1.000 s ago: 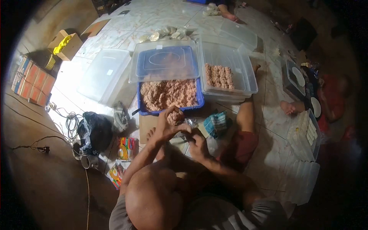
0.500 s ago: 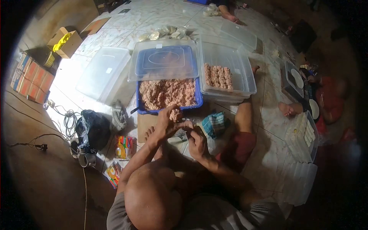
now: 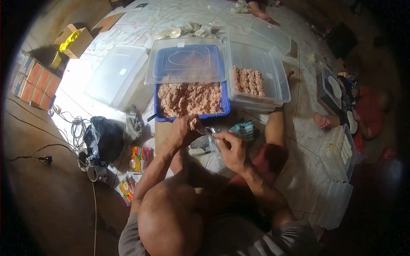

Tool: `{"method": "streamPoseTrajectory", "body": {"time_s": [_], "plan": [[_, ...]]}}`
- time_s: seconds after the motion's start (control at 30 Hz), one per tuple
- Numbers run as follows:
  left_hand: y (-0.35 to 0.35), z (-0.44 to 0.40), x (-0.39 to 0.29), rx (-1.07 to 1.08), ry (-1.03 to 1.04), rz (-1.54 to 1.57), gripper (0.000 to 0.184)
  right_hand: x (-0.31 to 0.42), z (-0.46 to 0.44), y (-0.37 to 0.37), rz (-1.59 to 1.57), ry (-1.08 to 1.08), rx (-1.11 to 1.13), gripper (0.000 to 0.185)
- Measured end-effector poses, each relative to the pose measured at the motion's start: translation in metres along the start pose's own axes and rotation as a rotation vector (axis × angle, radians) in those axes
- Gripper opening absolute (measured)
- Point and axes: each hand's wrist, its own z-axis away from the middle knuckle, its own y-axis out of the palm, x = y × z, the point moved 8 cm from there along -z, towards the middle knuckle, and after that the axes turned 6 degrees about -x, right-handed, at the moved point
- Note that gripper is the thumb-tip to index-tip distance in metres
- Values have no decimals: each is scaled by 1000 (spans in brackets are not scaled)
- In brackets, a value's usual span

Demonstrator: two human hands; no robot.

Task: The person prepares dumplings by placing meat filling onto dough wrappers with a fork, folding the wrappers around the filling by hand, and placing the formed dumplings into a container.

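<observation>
My left hand (image 3: 183, 132) is closed around a clump of pinkish minced mixture (image 3: 194, 123), just in front of a blue tub (image 3: 156, 102). That tub holds a large mass of the same mixture (image 3: 190, 99), with a clear lid (image 3: 183, 64) over its far part. To the right, my right hand (image 3: 232, 150) pinches its fingertips close to my left hand. Something thin and shiny (image 3: 210, 130) shows between the two hands; its kind is unclear. A clear plastic box (image 3: 279, 87) beside the tub holds rows of shaped mixture pieces (image 3: 249, 81).
Beyond my hands lies a green checked cloth (image 3: 243, 129). A black plastic bag (image 3: 103, 138), a mug (image 3: 96, 173) and colourful packets (image 3: 139, 158) sit at left. Another person's foot (image 3: 321, 120) is at right, near a tray of white sticks (image 3: 341, 147).
My right hand has moved slightly right and up, away from my left thumb. A shiny thing now shows between the hands. The left hand still holds the clump.
</observation>
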Motion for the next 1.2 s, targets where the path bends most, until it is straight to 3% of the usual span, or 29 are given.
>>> {"method": "streamPoseTrajectory", "body": {"time_s": [0.07, 0.13, 0.17, 0.2, 0.27, 0.3, 0.33, 0.4, 0.43, 0.47, 0.53, 0.57, 0.63, 0.67, 0.73, 0.77, 0.8, 0.87, 0.9, 1.0, 1.07, 1.13, 1.2], "plan": [[0, 4, 3, -5, -15, 101, 30, -10, -2, 8, -116, 84, 14, 15], [4, 8, 17, -7, -70, 296, 50, -38, -5, 24, -515, 326, 32, 12], [15, 15, 28, 43, -230, 706, 60, -53, -5, 32, -723, 487, 47, 11], [11, 19, 27, 46, -230, 707, 60, -72, -7, 40, -723, 487, 44, 11], [-11, 20, 8, -30, -78, 496, 59, -124, 1, 69, -918, 711, 48, 11], [-25, 21, -6, -125, 30, 380, 58, -144, 27, 73, -862, 1030, -74, 14], [-30, 21, -7, -130, 42, 378, 58, -144, 37, 70, -862, 1017, -76, 14], [-18, 24, 14, 61, -183, 260, 50, -148, 53, 61, -661, 993, 71, 22], [-20, 19, 7, 4, -45, 333, 55, -128, 53, 46, -549, 907, 40, 18], [-6, 27, 23, 56, -291, 570, 54, -107, 56, 41, -551, 928, 44, 18], [-2, 20, 14, 104, -158, 317, 58, -17, 10, -2, -39, 43, -98, 15], [7, 22, 29, 99, -153, 322, 58, 12, 5, -7, 71, -95, -121, 15], [12, 29, 32, -148, 406, -78, 65, 21, 4, -11, 199, -88, -18, 16], [11, 30, 33, -160, 402, -79, 65, 22, 4, -8, 315, -71, 87, 17], [17, 25, 47, -73, 141, 117, 65, 21, -1, -22, 291, 14, 89, 15], [-1, 19, -5, 335, -224, 287, 68, 21, -4, -30, 197, 6, 19, 15], [5, 18, 4, 335, -236, 295, 68, 20, -5, -37, 103, 5, -53, 15], [13, 17, 0, 264, 28, 445, 71, 21, -6, -33, 107, 4, -66, 14], [-13, 22, -16, -78, 281, 264, 56, 19, -5, -23, 135, -7, 35, 15], [-2, 26, -5, -61, 283, 181, 55, 28, -14, -18, 199, -35, 154, 16], [2, 26, -3, -74, 306, 146, 53, 33, -10, -24, 201, 4, 86, 17], [9, 12, 7, -45, 41, 265, 49, 22, -6, -19, 246, -35, 137, 16], [-10, 7, -14, -5, 116, 250, 47, 35, -14, -35, 147, -66, 14, 14]]}}
